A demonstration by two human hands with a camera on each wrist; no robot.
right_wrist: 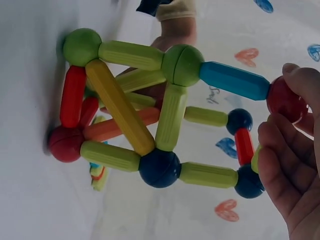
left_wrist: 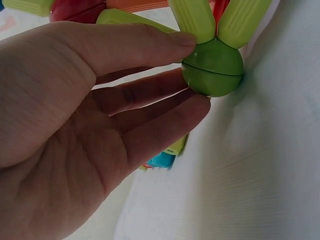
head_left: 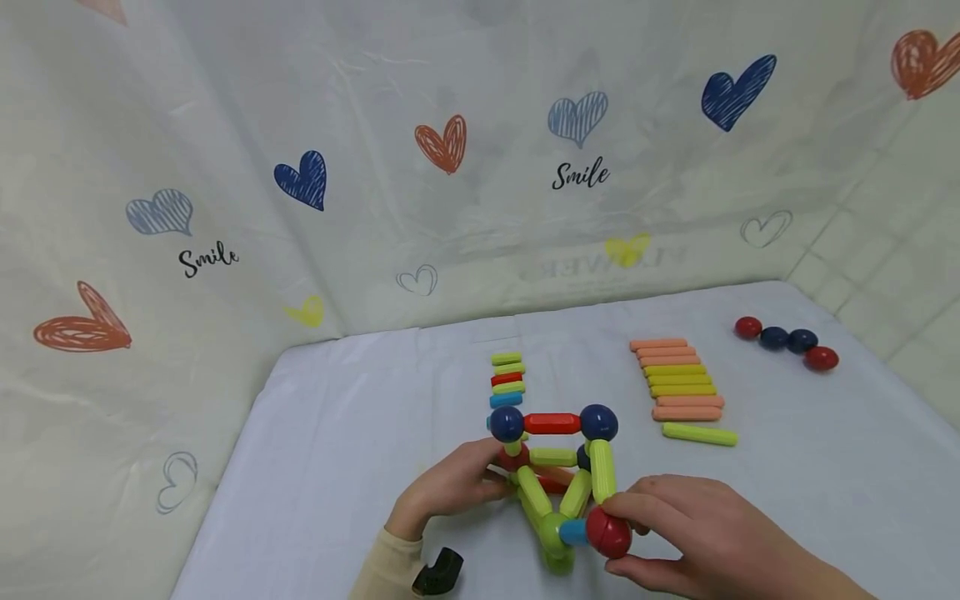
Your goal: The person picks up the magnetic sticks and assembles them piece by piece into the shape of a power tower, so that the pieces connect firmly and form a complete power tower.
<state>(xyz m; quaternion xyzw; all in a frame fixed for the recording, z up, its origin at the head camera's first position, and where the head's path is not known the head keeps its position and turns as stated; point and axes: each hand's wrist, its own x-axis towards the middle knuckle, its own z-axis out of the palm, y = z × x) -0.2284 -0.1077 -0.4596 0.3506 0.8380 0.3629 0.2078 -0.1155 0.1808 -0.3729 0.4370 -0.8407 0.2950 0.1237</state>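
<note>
**Now, one corner looks touchy!**

Ball-and-rod frame (head_left: pixel 576 493) at five o'clock in the head view: left hand (head_left: pixel 457 483) pinching a green ball (left_wrist: pixel 213 67), right hand (head_left: pixel 686 529) pinching a red ball (head_left: pixel 608 533). A sideways tug there could pop the blue rod (right_wrist: pixel 234 80) loose!

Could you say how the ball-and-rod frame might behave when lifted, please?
The ball-and-rod frame may feel stiff where the yellow rod braces it diagonally. The blue rod could detach, meeting the red ball only end-on.
</note>
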